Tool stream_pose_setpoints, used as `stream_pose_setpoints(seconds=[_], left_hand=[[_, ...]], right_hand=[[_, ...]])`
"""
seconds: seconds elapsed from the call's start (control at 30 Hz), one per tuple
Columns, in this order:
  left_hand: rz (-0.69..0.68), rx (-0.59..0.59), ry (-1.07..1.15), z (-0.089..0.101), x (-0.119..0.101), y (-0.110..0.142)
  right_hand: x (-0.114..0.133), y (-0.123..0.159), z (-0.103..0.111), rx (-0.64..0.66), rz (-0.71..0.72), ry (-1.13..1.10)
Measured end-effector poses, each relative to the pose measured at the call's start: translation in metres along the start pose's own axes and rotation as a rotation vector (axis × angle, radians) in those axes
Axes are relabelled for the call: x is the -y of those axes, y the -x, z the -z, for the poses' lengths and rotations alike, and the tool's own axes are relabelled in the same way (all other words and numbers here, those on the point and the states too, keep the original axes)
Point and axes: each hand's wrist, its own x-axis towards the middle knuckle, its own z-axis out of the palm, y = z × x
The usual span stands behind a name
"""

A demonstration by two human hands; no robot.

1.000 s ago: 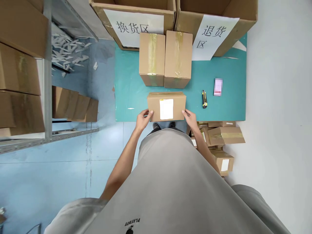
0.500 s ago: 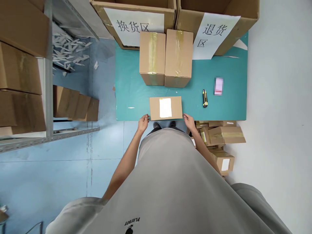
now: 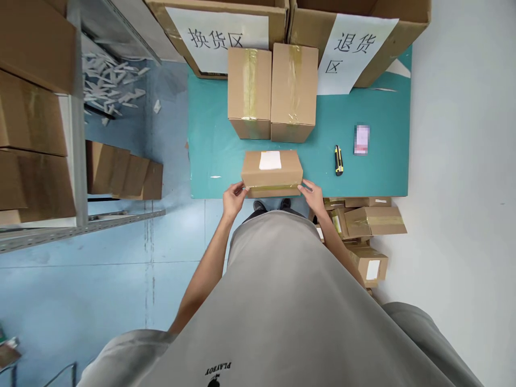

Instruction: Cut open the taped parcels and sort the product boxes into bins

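A small brown cardboard box [image 3: 272, 174] is tipped up at the front edge of the green table, its taped side facing me and its white label [image 3: 270, 160] on the face beyond. My left hand [image 3: 234, 200] grips the box's near left corner between thumb and fingers. At the near right corner, my right hand [image 3: 313, 196] grips it the same way. Beyond it stand two taller taped boxes, the left one [image 3: 249, 88] and the right one [image 3: 294, 88], side by side. A yellow and black box cutter [image 3: 338, 160] lies to the right.
Two large open cartons with paper signs, left [image 3: 217, 40] and right [image 3: 350, 51], stand at the back of the green table [image 3: 213, 140]. A blurred pink item [image 3: 362, 140] lies right. A shelf [image 3: 80, 161] with boxes is left; more boxes [image 3: 368, 220] are piled below the table's right side.
Both hands have closed on the small box, which lay flat with its label up. Its front has been tilted up, so the taped side now shows.
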Motion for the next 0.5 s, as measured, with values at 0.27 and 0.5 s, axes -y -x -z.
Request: stream_pose_setpoints(seconds=[0.27,0.5], left_hand=[[-0.17,-0.093,-0.075,0.016,-0.036,-0.019],[0.022,-0.082,-0.046,-0.009,-0.014,-0.02]], right_hand=[[0.052,-0.012,0.004,-0.08,0.083,0.11],[0.024,-0.02,-0.011,-0.098,-0.045,0.147]])
